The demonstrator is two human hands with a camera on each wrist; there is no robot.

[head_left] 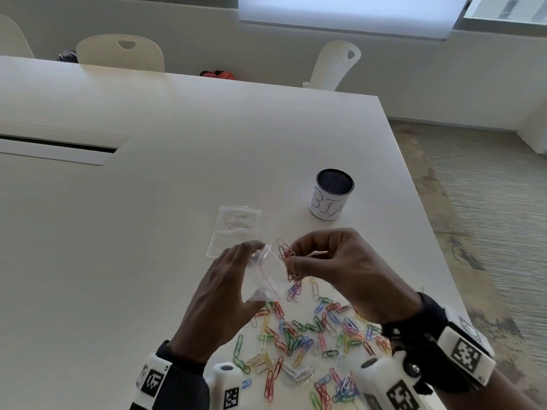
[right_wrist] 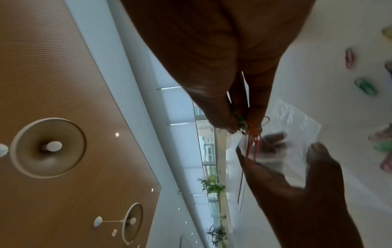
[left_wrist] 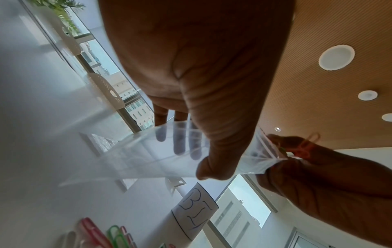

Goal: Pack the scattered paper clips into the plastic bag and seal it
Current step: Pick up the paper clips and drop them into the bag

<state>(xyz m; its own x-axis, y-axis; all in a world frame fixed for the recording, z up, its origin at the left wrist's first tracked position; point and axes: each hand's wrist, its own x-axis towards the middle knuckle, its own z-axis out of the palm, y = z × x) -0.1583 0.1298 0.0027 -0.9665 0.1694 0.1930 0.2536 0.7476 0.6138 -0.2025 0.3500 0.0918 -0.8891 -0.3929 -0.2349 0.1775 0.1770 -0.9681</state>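
the white table (head_left: 177,173) is lying wide and bare toward its far and left edges, while its right edge is running close beside the work, with carpet beyond it. the scattered paper clips (head_left: 299,341) are lying in a loose colourful spread along the near edge, reaching toward the right edge. the left hand (head_left: 225,294) is holding the plastic bag (head_left: 266,276) just above the table over the far side of the spread, thumb and fingers clamped on its sides with the red-lined mouth turned toward the right hand (head_left: 331,267). the right hand is pinching a small bunch of clips (head_left: 285,253) at the bag's mouth; the bag itself is looking clear, and whether any clip is inside i cannot tell. a second clear bag (head_left: 235,229) is lying flat farther in, and a mesh cup (head_left: 331,195) labelled "bin" is standing near the right edge, its contents hidden.
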